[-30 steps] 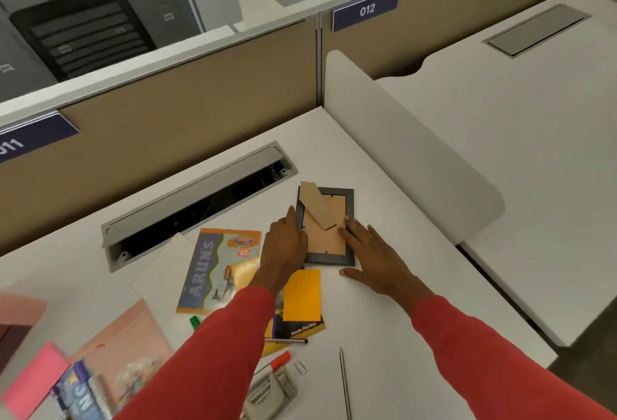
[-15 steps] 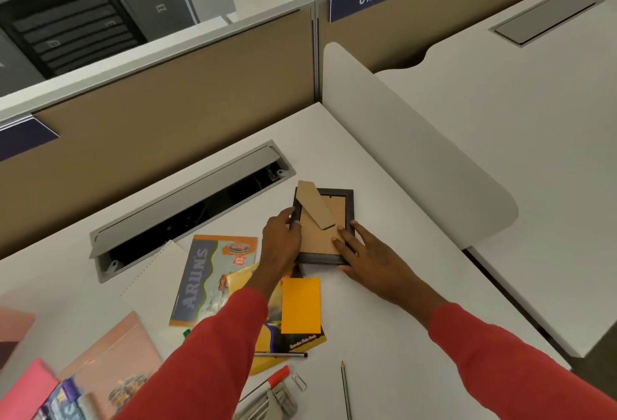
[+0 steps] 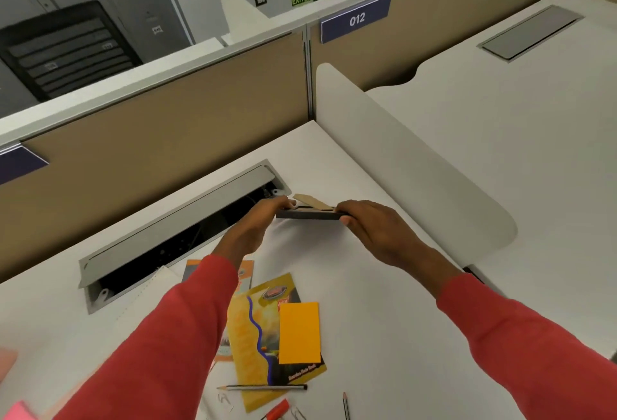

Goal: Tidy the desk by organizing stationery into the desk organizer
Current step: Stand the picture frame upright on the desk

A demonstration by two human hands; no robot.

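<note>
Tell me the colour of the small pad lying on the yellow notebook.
Plain orange; the pad shows clearest in the head view.

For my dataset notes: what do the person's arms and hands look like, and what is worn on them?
Long red sleeves cover both arms to the wrists; the left sleeve and right sleeve are plain, without print. The left hand and right hand are bare: no gloves, and no ring or watch shows.

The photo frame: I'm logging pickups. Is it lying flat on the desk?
No, the left hand and right hand grip the photo frame by its ends, tipped up so mainly its dark edge shows.
</note>
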